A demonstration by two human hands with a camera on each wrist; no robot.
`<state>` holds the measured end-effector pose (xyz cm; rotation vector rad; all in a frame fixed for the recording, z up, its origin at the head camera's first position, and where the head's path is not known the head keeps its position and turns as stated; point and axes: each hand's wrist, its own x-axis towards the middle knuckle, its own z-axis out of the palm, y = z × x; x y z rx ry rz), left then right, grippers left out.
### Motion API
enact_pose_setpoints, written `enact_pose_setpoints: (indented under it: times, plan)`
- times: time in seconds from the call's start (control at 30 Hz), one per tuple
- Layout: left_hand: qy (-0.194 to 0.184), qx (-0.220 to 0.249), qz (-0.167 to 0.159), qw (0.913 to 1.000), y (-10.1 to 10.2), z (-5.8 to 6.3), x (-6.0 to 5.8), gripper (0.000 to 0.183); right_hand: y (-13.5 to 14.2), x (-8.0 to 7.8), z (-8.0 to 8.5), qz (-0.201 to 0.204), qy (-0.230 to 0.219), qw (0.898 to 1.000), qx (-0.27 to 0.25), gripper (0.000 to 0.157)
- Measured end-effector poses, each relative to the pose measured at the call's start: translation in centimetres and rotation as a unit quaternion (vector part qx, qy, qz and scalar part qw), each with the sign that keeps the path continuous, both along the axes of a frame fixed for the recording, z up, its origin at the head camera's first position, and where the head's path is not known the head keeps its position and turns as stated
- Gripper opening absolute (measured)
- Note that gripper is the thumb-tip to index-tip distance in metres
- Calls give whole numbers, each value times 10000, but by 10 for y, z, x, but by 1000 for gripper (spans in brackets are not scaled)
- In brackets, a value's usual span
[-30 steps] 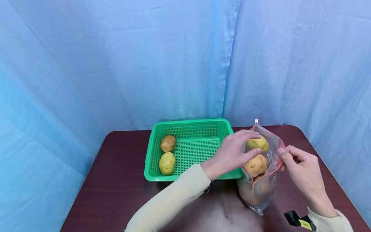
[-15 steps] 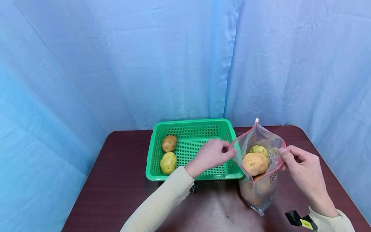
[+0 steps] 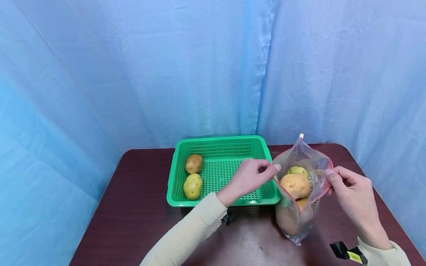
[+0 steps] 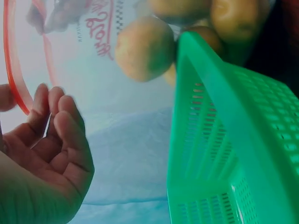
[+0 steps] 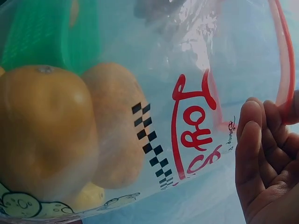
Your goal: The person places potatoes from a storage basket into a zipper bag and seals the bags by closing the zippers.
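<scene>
A clear zip bag (image 3: 291,221) with a red-trimmed mouth stands on the table, holding several potatoes. A tan potato (image 3: 295,186) lies on top inside, with a greener potato (image 3: 297,170) behind it. My left hand (image 3: 245,179) pinches the left edge of the mouth between thumb and finger; the red rim (image 4: 15,70) shows at those fingers in the left wrist view. On the opposite side, my right hand (image 3: 356,194) pinches the right edge. The mouth is spread between both hands. Printed red lettering (image 5: 194,126) shows on the bag in the right wrist view.
Left of the bag stands a green plastic basket (image 3: 223,203), its right side close against it. Inside, at the left, lie a brown potato (image 3: 193,163) and a yellow potato (image 3: 192,187). Blue curtains (image 3: 186,74) hang behind the dark wooden table (image 3: 139,207).
My left hand left the greener potato in the bag and took the left edge of the mouth. Both hands then shifted slightly right with the bag's mouth.
</scene>
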<state>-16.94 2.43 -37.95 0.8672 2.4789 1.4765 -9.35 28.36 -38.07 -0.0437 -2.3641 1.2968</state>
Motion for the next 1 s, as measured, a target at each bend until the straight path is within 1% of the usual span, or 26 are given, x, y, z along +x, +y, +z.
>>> enact_pose_setpoints:
  times: [0.17, 0.27, 0.53, 0.8, 1.0]
  plan:
    - [226, -558, -111, 9981, -7, -2, 1, 47, -2, -1, 0, 2, -5, 10000, -17, 31]
    - [222, -723, -84, 9971, -13, -3, 2, 47, -3, -2, -1, 34, 3, 10000, -16, 32]
    - [253, -1180, -49, 9927, -46, -5, 1, 59, -4, -3, -2, 91, -58, 9999, -101, 32]
    - [194, -1501, 243, 9882, -81, -16, -5, 60, -4, -2, -3, 60, -48, 9999, -84, 31]
    - [127, -1648, 486, 9850, -106, -24, -10, 63, -4, -1, -4, 94, -58, 9999, -132, 30]
